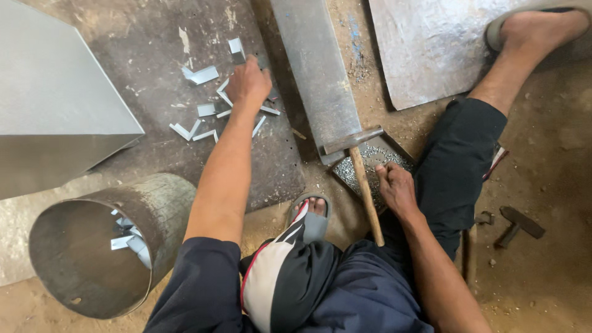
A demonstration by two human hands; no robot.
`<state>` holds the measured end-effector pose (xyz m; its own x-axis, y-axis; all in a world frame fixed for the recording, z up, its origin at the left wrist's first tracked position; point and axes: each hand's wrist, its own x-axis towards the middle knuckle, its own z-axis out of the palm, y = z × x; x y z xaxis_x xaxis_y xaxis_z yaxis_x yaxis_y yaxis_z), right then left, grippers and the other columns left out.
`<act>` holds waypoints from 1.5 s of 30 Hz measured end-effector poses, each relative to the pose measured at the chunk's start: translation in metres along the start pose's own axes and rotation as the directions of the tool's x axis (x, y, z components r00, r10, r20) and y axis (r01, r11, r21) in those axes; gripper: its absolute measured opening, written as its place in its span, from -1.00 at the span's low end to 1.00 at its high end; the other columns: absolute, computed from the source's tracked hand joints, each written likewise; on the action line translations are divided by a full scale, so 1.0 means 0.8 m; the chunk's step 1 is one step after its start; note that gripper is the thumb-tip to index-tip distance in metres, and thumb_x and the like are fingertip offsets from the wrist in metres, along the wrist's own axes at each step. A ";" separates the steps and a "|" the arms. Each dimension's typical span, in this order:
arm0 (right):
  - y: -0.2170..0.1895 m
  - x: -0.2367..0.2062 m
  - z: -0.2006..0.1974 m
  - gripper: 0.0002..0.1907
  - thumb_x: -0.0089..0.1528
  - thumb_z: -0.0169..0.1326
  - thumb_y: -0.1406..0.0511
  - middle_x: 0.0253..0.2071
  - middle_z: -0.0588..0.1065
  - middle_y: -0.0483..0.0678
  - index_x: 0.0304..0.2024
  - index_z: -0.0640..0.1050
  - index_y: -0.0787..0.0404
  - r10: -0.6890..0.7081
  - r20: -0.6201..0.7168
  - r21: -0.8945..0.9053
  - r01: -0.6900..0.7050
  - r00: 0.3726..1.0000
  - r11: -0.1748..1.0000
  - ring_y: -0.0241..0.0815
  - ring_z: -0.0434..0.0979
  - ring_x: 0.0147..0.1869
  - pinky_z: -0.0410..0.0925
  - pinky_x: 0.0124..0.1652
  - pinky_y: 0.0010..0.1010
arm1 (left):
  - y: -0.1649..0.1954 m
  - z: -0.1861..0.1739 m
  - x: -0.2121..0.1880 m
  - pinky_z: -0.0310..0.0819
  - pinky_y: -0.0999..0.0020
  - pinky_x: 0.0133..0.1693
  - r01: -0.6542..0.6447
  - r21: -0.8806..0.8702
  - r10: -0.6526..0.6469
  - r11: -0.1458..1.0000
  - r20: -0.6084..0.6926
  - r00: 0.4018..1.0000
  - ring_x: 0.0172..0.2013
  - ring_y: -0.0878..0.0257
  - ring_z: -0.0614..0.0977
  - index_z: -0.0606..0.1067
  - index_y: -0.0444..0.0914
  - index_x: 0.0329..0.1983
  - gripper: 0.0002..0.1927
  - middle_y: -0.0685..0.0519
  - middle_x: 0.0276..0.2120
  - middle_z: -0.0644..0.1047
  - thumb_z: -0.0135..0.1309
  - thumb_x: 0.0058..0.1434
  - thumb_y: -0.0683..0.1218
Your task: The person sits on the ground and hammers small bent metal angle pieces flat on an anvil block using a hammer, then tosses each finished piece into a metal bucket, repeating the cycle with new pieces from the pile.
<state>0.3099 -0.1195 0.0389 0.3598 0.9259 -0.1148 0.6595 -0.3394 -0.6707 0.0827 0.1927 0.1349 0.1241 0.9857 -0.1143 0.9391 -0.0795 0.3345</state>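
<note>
Knees nearest; left hand (248, 81) on metal brackets (203, 110); right hand (394, 185) in rivet tray (357, 161).

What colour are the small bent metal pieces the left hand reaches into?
Pale silvery grey metal pieces, clearest in the head view.

Metal brackets (206, 110) are lying scattered left of the steel bar (317, 74). A hammer (364, 179) is resting below the bar, a drum (98, 246) sitting far left
</note>
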 end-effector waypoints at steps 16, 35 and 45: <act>-0.026 0.003 -0.038 -0.88 0.23 0.22 0.47 -0.25 0.60 -0.08 -0.17 0.64 0.36 0.207 0.034 0.679 -0.175 0.978 0.713 -0.33 0.57 -0.19 0.43 -0.12 -0.53 | -0.012 0.079 -0.165 0.53 0.17 0.06 -0.472 -0.641 0.371 0.605 -0.297 0.880 0.00 0.04 0.60 0.45 -0.21 0.21 -0.52 -0.05 -0.03 0.59 0.24 0.22 -0.22; -0.120 0.115 0.002 -0.89 0.26 0.23 0.48 -0.21 0.57 0.07 -0.20 0.54 0.35 -0.306 -0.224 0.143 0.342 0.925 0.929 -0.10 0.62 -0.22 0.46 -0.19 -0.35 | -0.018 0.099 -0.140 0.47 0.16 0.00 -0.494 -0.619 0.467 0.611 -0.222 0.856 -0.05 -0.02 0.56 0.52 -0.28 0.03 -0.58 -0.08 -0.13 0.46 0.30 0.08 -0.25; -0.085 -0.061 -0.005 -0.71 0.19 0.26 0.25 -0.46 0.45 -0.01 -0.22 0.50 0.33 0.179 0.084 0.076 -0.185 0.980 0.980 -0.21 0.44 -0.42 0.36 -0.38 -0.33 | -0.008 0.107 -0.136 0.43 0.16 -0.01 -0.529 -0.619 0.461 0.581 -0.285 0.840 -0.07 0.00 0.52 0.54 -0.25 0.01 -0.60 -0.05 -0.16 0.46 0.34 0.08 -0.21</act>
<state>0.2498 -0.1422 0.0928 0.4150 0.8610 -0.2941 0.5290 -0.4913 -0.6919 0.0904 0.0731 0.0652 0.4460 0.8339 0.3251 0.2810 -0.4753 0.8337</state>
